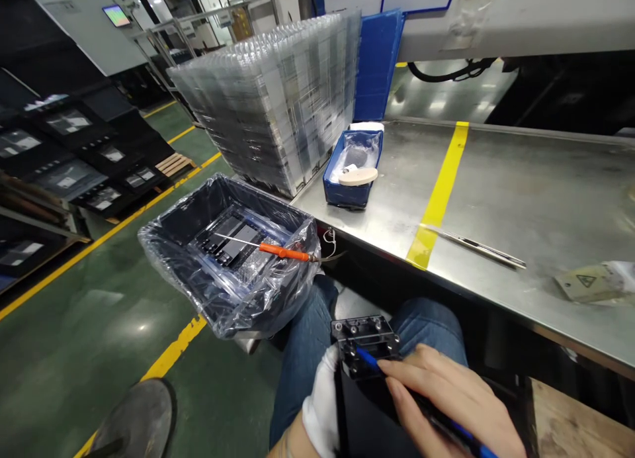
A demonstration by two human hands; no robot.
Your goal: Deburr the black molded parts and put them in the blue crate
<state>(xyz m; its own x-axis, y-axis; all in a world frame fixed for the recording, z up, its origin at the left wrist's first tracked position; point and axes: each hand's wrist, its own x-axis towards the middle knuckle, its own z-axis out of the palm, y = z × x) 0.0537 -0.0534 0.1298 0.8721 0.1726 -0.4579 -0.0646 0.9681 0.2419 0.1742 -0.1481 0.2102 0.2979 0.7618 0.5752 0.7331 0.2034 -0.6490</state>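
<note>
My left hand (pixel 321 398), in a white glove, is closed round the left side of a black plastic part (pixel 361 332) above my lap. The part has a flat dark lower section and a framed upper end with several small round posts. My bare right hand (pixel 446 395) pinches a slim pen-like tool (pixel 368 359) with a blue tip and a dark shaft. That tip reaches the framed end of the part; whether it touches cannot be told. My left fingers are mostly hidden behind the part.
On my left, a plastic-lined black bin (pixel 198 298) holds dark parts, with an orange-handled screwdriver (pixel 282 251) across it. The metal table (pixel 526 186) carries a blue box (pixel 346 194), tweezers (pixel 473 245) and a small bag (pixel 590 282). Clear trays (pixel 278 100) are stacked behind.
</note>
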